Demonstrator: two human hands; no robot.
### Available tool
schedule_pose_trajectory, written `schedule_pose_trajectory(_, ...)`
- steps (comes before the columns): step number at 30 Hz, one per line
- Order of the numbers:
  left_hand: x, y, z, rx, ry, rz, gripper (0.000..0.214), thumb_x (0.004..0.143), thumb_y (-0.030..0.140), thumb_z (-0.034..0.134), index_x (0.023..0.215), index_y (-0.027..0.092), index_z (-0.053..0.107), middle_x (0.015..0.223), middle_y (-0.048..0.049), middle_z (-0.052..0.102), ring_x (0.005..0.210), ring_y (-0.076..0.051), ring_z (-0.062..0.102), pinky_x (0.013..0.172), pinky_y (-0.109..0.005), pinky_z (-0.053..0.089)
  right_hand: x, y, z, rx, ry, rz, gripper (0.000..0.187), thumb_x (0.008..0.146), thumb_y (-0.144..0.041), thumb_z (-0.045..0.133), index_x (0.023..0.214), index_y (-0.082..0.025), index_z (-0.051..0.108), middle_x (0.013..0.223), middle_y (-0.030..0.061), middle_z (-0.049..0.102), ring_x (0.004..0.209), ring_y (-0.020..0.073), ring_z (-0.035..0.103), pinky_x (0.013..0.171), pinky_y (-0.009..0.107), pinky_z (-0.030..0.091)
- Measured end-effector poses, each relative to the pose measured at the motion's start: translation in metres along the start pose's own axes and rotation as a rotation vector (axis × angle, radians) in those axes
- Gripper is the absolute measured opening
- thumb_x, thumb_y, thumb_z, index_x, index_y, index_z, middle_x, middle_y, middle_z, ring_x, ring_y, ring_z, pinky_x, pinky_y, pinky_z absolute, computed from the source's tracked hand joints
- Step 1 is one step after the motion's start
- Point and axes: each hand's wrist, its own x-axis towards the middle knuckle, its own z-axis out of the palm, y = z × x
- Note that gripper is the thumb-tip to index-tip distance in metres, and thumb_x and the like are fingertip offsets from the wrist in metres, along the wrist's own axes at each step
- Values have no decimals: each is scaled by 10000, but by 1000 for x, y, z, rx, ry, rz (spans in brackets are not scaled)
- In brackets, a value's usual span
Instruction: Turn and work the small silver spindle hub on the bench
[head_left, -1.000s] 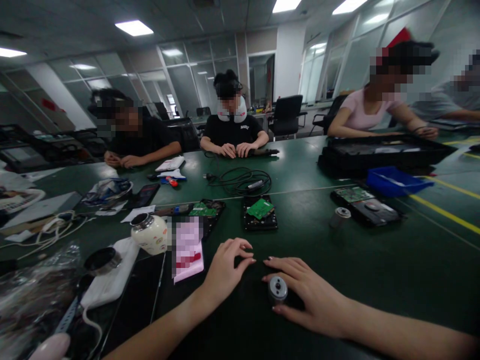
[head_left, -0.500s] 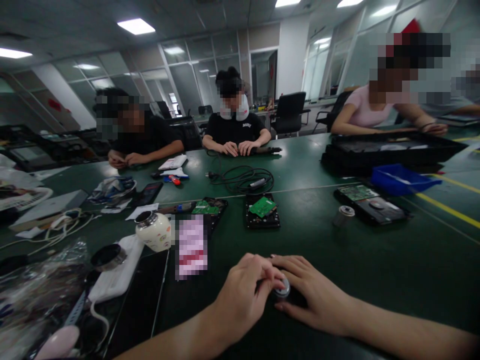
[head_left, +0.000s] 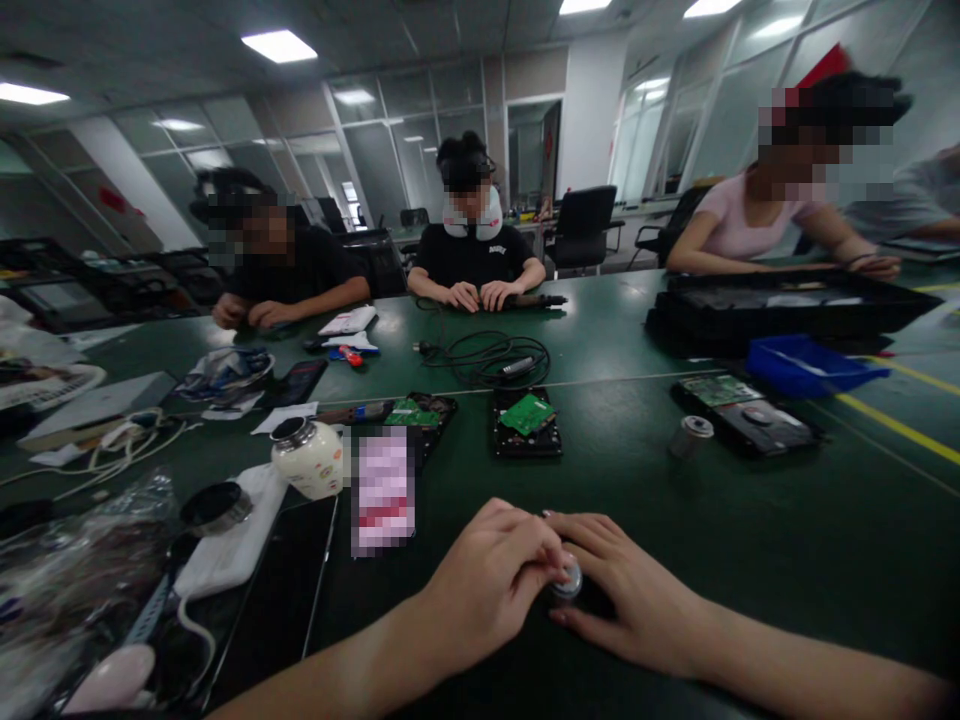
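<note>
1. The small metal cylinder (head_left: 573,586) is standing toward the near edge of the bench (head_left: 795,560), between the two hands.
2. The left hand (head_left: 491,575) is bunching its thumb and fingertips nearly together over the cylinder's top; whether they are pinching anything, I cannot tell.
3. The right hand (head_left: 634,590) is curving half-open around the cylinder; whether it is gripping, I cannot tell.
4. Nearer the bench's far edge, a hard drive (head_left: 536,448) is carrying a green circuit board (head_left: 527,414).
5. Toward the right edge, a second metal cylinder (head_left: 691,438) is standing just beside another drive (head_left: 759,416).
</note>
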Motion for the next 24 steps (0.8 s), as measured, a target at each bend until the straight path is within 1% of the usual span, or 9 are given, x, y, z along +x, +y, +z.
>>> schedule_pose_trajectory(3,1,0,1,-11,47,23,238,811,-22,616,789,204,546,830,3,720,850,-186,658,788,-319,489,0,0,0,-1,1,0,447,845,-404,640,1248,-218,582,1395,126,518,1295,306,459,1073,488,369)
schedule_pose_trajectory(5,3,0,-1,-49,137,18,261,806,-18,621,728,202,505,808,11,721,819,-176,664,749,-299,502,0,0,0,-8,-2,-4,467,847,-408,638,1267,-215,570,1396,126,518,1296,301,458,1075,483,366)
schedule_pose_trajectory(9,7,-11,-11,-136,391,-186,318,839,53,637,675,204,411,790,9,684,804,-163,697,681,-256,532,-1,0,-1,-16,-16,17,487,854,-429,630,1289,-225,554,1435,114,482,1308,296,444,1082,486,358)
schedule_pose_trajectory(11,6,-28,-13,-108,373,-286,307,836,70,641,691,207,408,762,19,630,832,-183,714,673,-261,551,-1,-1,-2,-11,-21,30,496,854,-438,630,1297,-232,550,1452,106,464,1314,299,437,1083,492,357)
schedule_pose_trajectory(13,3,-48,-10,-47,270,-339,305,801,34,640,667,199,421,741,34,565,809,-187,724,639,-248,559,-1,-2,-3,-5,-25,32,505,855,-436,631,1305,-222,547,1451,110,467,1320,300,431,1087,492,354)
schedule_pose_trajectory(17,-1,-70,-6,-57,233,-371,321,772,-19,609,637,189,405,702,53,504,734,-182,740,575,-217,557,0,-3,-4,-2,-23,25,503,857,-425,631,1303,-206,551,1447,114,473,1322,297,432,1092,486,348)
schedule_pose_trajectory(19,2,-63,-10,-61,259,-366,316,799,5,599,647,191,394,719,50,500,788,-183,740,601,-211,557,0,-2,-4,-6,-23,23,502,858,-429,629,1303,-209,551,1452,112,467,1321,297,432,1091,488,349)
schedule_pose_trajectory(21,5,-44,-14,-65,295,-336,309,832,45,599,663,194,388,748,42,514,829,-173,732,622,-206,553,0,-2,-3,-12,-24,25,498,859,-432,627,1299,-210,552,1452,113,466,1319,298,433,1086,490,354)
schedule_pose_trajectory(24,6,-13,-11,-8,312,-166,298,817,1,582,648,183,417,787,16,557,788,-155,695,657,-238,543,-1,-1,-1,-23,-18,18,494,857,-426,632,1293,-208,554,1430,118,488,1312,293,440,1085,484,356)
